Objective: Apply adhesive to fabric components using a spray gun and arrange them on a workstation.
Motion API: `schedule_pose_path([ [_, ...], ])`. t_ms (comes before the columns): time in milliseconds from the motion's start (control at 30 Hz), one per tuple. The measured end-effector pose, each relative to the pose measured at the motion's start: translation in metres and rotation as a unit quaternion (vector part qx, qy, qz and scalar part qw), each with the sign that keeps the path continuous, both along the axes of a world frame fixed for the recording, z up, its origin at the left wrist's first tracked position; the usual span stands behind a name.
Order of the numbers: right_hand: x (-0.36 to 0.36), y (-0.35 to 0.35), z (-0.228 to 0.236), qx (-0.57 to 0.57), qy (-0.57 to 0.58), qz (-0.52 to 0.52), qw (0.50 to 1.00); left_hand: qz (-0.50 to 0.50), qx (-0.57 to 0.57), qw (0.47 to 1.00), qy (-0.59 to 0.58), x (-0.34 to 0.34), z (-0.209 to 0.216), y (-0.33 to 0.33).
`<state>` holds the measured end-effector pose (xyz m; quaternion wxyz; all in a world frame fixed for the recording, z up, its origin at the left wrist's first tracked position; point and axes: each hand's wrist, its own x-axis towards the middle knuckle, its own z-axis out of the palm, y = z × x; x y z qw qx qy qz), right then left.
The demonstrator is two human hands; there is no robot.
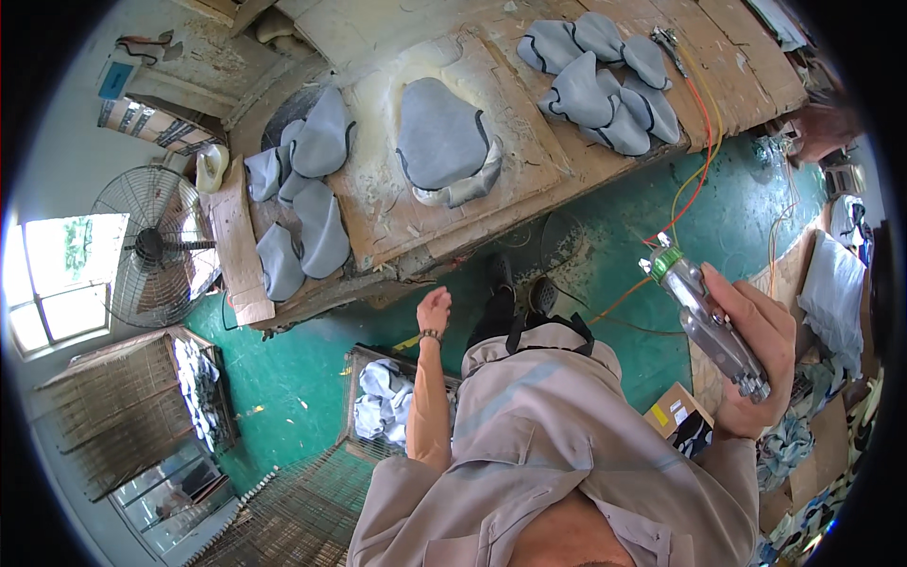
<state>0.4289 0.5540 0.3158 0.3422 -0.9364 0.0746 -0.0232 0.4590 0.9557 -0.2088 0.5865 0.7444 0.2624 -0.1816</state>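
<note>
My right hand (761, 331), raised at the right, is wrapped round a silvery grey hand tool with a green collar (694, 317); its exact kind is hard to make out. My left hand (435, 312) hangs in front of the workbench edge, fingers loosely bent and apart, with nothing visible in it. On the bench ahead, a grey padded cover with dark edging (441, 132) lies over a pale, crumpled piece (463, 184). Similar grey covers (319, 227) lie in a group on the left, and several more (586, 93) are piled on the right.
The wooden workbench (529, 203) spans the far side. A metal fitting (666, 40) with red and yellow hoses (701, 161) hangs over its right end. At the left stands a large fan (149, 244). A crate of grey pieces (383, 402) is beside my left arm; a carton (673, 408) lies right.
</note>
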Motion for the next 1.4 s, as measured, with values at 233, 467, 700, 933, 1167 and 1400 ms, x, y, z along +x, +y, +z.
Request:
schedule_pose_path([
  [233,-0.013,-0.028,-0.01,-0.035,-0.133,0.176,0.975,0.097,-0.068,0.974,-0.196,0.067,0.066,-0.019],
  [467,-0.018,-0.05,-0.03,0.02,-0.117,0.165,0.979,0.158,-0.015,0.952,-0.263,0.106,0.121,-0.028],
  [700,-0.029,-0.067,-0.027,0.024,-0.117,0.115,0.986,-0.148,0.351,0.832,-0.403,0.214,0.156,-0.058],
  [933,-0.048,-0.055,-0.023,0.031,-0.083,0.022,0.996,-0.169,0.43,0.779,-0.424,0.249,0.153,-0.056],
  [1167,-0.045,-0.012,-0.015,0.074,0.026,0.055,0.995,-0.147,0.426,0.748,-0.487,0.259,0.202,-0.055],
  [1400,-0.02,0.04,-0.027,0.093,0.009,0.137,0.986,-0.11,0.397,0.741,-0.529,0.262,0.297,0.028],
])
